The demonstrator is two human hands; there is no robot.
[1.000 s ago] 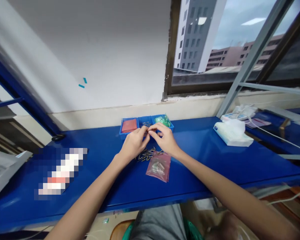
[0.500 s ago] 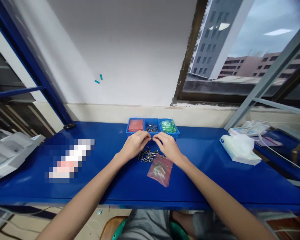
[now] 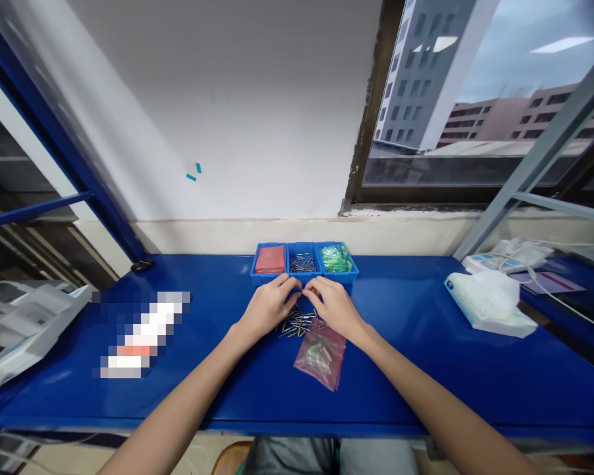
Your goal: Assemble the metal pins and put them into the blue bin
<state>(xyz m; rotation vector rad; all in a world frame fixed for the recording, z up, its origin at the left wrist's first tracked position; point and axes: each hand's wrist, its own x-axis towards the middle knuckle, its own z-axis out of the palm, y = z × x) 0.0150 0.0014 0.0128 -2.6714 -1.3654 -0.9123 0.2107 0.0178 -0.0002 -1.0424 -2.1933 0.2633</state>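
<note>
While the left hand [image 3: 270, 307] pinches: its thumb and fingertips close on a small dark piece [image 3: 301, 290], too small to identify, held over the table [image 3: 257, 389].
Right hand [image 3: 336, 307]: thumb and fingertips pinch the same piece from the other side, so the two grips nearly touch.
Loose metal pins [image 3: 297, 324]: scattered in a pile on the table, just below and between the wrists.
Pink bag [image 3: 321, 359]: flat on the table, on the near side of the pile and touching it; pale contents show through, indistinct.
Blue tray [image 3: 345, 278]: just beyond the fingers, split into three compartments.
Left compartment: a stack of flat red pieces [image 3: 270, 259].
Middle compartment: thin metal parts [image 3: 303, 263].
Right compartment: green packets [image 3: 335, 258].
Far right: a white tissue pack [image 3: 490, 307], well apart from the work.
</note>
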